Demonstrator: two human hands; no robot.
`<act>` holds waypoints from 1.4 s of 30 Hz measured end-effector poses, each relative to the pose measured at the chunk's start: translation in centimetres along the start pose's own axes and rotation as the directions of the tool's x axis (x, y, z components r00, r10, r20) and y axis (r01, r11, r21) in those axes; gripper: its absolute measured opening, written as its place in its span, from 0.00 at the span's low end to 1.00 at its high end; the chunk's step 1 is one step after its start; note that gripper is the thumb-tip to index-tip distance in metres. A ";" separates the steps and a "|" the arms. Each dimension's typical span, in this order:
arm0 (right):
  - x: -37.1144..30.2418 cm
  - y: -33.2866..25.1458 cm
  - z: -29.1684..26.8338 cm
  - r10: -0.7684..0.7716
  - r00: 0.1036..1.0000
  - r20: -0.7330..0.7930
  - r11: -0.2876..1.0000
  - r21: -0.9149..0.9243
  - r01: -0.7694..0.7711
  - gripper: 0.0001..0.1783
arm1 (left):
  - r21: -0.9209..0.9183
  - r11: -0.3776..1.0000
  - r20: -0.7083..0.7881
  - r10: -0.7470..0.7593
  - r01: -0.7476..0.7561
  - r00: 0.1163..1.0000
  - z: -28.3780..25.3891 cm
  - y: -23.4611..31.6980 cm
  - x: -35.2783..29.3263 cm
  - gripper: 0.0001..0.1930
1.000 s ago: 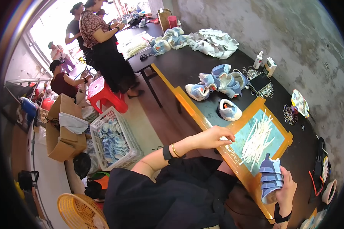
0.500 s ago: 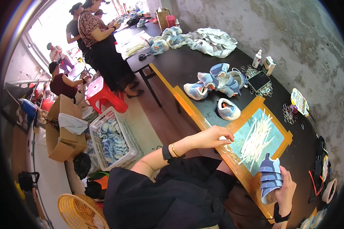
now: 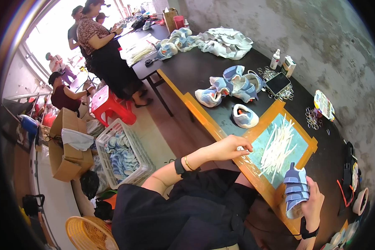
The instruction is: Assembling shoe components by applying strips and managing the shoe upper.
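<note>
My right hand point(image 3: 314, 202) is closed around the side of a blue and white shoe upper point(image 3: 296, 187) with several straps across it. It holds the upper over the table's near edge, beside a loose pile of thin white strips point(image 3: 277, 146). The strips lie on a greenish sheet point(image 3: 302, 153) framed by yellow tape. My left hand point(image 3: 233, 148) hovers at the taped edge, left of the strips. Its fingers are curled together, with a small pale bit at them that I cannot make out. Farther back sits one more small shoe upper point(image 3: 244, 116).
On the dark table point(image 3: 212, 66) are a heap of blue uppers point(image 3: 237, 85), white pieces point(image 3: 225, 43), a phone point(image 3: 278, 84) on metal rings, and a spray bottle point(image 3: 275, 59). A crate of blue pieces point(image 3: 146, 168) and a red stool point(image 3: 116, 112) stand left. People work beyond.
The view has shifted slightly, so the table and room appear moved a little to the left. Both hands keep nearly the same pose, and the right still holds the shoe upper.
</note>
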State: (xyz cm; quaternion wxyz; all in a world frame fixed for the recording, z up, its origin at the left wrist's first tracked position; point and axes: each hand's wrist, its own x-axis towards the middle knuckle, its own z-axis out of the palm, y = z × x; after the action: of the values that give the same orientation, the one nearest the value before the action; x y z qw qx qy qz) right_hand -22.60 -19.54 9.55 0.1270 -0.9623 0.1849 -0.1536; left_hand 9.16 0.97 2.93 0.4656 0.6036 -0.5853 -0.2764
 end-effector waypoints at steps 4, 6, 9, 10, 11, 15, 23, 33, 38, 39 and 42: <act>0.5 -0.2 -0.5 0.067 0.997 0.027 0.997 0.021 -0.068 0.31 | 0.007 1.000 -0.036 0.010 -0.009 0.999 0.3 -0.5 -0.2 0.08; 0.5 0.0 -0.5 0.061 0.998 0.007 0.998 0.013 -0.061 0.31 | 0.009 0.999 -0.075 0.033 -0.033 0.997 0.3 -0.7 -0.3 0.08; 0.2 0.4 -0.4 0.046 0.999 -0.024 0.999 0.014 -0.046 0.32 | 0.005 1.000 -0.043 0.013 -0.013 0.999 0.4 -0.6 0.1 0.08; 0.1 0.4 -0.4 0.053 0.998 -0.018 0.998 0.026 -0.052 0.32 | 0.002 1.000 -0.038 0.015 -0.015 0.999 0.5 -0.6 0.2 0.08; 0.1 0.4 -0.4 0.058 0.998 -0.013 0.998 0.039 -0.057 0.32 | -0.007 1.000 -0.040 0.014 -0.014 0.999 0.5 -0.7 0.2 0.08; -0.2 0.5 -0.4 0.055 0.998 -0.015 0.998 0.034 -0.055 0.32 | -0.023 1.000 -0.038 0.008 -0.009 0.999 0.6 -0.7 0.2 0.09; -0.2 0.5 -0.4 0.073 0.997 0.005 0.997 0.021 -0.073 0.33 | -0.016 1.000 -0.029 0.011 -0.011 1.000 0.7 -0.7 0.2 0.09; -0.4 0.5 -0.5 0.111 0.993 0.040 0.993 0.044 -0.113 0.33 | 0.016 0.999 -0.025 0.033 -0.032 0.999 0.8 -1.1 0.4 0.09; -0.4 0.4 -0.6 0.119 0.992 0.048 0.991 0.055 -0.122 0.33 | 0.007 1.000 -0.021 0.012 -0.012 1.000 0.9 -1.0 0.4 0.09; -0.4 0.4 -0.6 0.120 0.992 0.048 0.991 0.055 -0.123 0.33 | 0.004 1.000 -0.027 0.015 -0.015 1.000 0.9 -1.0 0.4 0.09; -0.6 0.5 -0.6 0.129 0.990 0.053 0.990 0.047 -0.131 0.33 | 0.012 1.000 -0.015 0.012 -0.011 1.000 1.0 -1.0 0.4 0.09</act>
State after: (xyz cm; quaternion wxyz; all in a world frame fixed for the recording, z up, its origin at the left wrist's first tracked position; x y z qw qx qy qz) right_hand -23.53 -19.85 9.80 0.1658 -0.9482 0.2400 -0.1256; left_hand 8.83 0.19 1.72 0.4680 0.6048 -0.5869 -0.2659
